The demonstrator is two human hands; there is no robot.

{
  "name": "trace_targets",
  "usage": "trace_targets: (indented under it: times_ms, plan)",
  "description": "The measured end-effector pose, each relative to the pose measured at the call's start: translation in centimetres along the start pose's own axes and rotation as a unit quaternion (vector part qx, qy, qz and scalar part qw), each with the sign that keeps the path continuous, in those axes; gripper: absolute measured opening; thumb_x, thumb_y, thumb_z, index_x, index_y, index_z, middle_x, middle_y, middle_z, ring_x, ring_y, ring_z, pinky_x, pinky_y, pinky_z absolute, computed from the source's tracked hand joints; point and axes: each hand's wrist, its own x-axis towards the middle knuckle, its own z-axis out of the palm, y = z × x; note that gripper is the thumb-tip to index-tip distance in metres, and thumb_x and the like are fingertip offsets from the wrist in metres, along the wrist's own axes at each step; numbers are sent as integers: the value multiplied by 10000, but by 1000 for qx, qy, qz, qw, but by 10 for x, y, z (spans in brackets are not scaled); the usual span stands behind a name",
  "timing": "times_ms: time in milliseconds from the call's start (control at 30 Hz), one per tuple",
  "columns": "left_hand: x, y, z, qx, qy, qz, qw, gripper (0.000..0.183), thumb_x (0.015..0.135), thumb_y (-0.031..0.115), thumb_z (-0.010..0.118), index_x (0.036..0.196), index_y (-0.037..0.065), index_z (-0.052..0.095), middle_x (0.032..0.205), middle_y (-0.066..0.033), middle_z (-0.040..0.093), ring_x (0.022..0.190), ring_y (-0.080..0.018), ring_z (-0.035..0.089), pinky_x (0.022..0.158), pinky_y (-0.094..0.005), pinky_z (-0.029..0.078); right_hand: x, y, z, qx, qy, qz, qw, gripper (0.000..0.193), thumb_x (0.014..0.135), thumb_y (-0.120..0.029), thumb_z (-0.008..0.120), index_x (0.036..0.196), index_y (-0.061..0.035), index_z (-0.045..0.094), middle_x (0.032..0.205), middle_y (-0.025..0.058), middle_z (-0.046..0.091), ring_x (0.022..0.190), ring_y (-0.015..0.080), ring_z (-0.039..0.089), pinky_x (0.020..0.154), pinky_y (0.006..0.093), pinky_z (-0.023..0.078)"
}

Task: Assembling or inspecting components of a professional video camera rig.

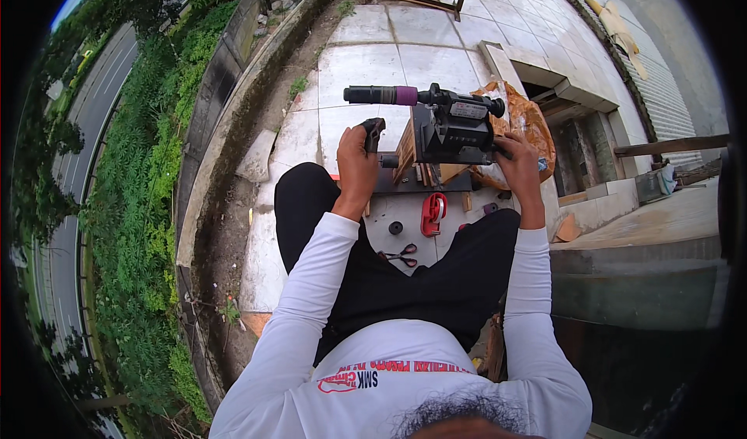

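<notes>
In front of me a black hand-cranked winding machine stands on a wooden mount. A spool wound with purple thread sits on its shaft, which points left. My left hand is closed around a small dark piece, too dim to name, just below the spool. My right hand is at the machine's lower right, its fingers closed on a small dark knob. Most of that knob is hidden by the fingers.
Between my legs lie a red tape dispenser, scissors and a small black roll. An orange plastic bag rests right of the machine. Beyond it is a recessed opening in the tiled floor. A low concrete wall runs along the left.
</notes>
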Motion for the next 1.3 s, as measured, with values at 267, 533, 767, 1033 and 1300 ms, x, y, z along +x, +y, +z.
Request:
trace_targets:
  times_ms: [267, 533, 767, 1033, 1300]
  plan:
    - [-1, -4, 1, 10, -3, 6, 1000, 127, 863, -94, 661, 968, -27, 634, 855, -198, 620, 812, -401, 563, 714, -474, 457, 34, -15, -39, 16, 61, -20, 998, 298, 831, -83, 798, 1127, -72, 829, 1196, 178, 776, 1143, 345, 722, 1007, 424, 524]
    - [-1, -6, -2, 12, 1, -3, 1000, 140, 862, -98, 660, 982, -28, 643, 842, -195, 607, 803, -389, 569, 704, -466, 454, 97, -5, -22, 37, 25, -31, 999, 267, 868, -110, 793, 1132, -85, 823, 1040, 154, 791, 982, 326, 759, 875, 406, 574]
    - [-2, -7, -1, 17, -2, -6, 1000, 146, 862, -96, 664, 987, -21, 649, 842, -186, 606, 798, -380, 571, 699, -461, 450, 103, 24, 21, -54, -19, 2, 998, 221, 870, -160, 817, 1086, -115, 833, 934, 176, 787, 907, 353, 767, 801, 447, 584]
    - [-3, -10, -2, 13, -8, -10, 1000, 145, 838, -109, 656, 946, -22, 617, 848, -194, 610, 826, -412, 561, 721, -482, 449, 56, 20, 39, -49, 5, 33, 998, 222, 841, -84, 806, 1062, -77, 823, 1001, 195, 782, 927, 348, 770, 837, 448, 602]
    - [-2, -12, -3, 18, -2, 2, 1000, 158, 819, -130, 644, 932, -27, 603, 834, -196, 603, 821, -413, 556, 721, -485, 449, 4, -7, 5, -40, -5, -11, 999, 277, 826, -49, 789, 1100, -63, 825, 1134, 161, 791, 1206, 344, 702, 1042, 461, 527]
